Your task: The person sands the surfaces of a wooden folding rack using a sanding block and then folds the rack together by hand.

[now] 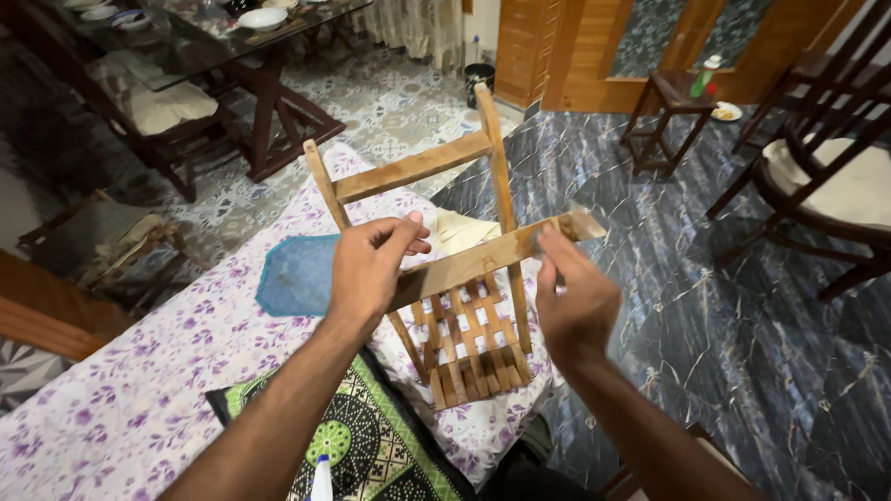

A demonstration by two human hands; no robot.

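A small wooden chair frame [415, 167] with a slatted seat [469, 348] stands tilted on a bed covered by a purple-flowered sheet [139, 390]. My left hand [368, 264] grips the left part of a loose wooden slat [492, 255] held across the frame's two uprights. My right hand [574, 297] pinches the same slat near its right end, which looks blurred. A blue cloth [297, 274] lies on the sheet just left of my left hand.
A green patterned pillow [371, 445] and a white bottle tip [321, 478] lie near me. A glass dining table [213, 37] with dishes stands far left, a small stool [670, 102] with a bottle ahead, dark chairs [826, 176] at right on blue marble floor.
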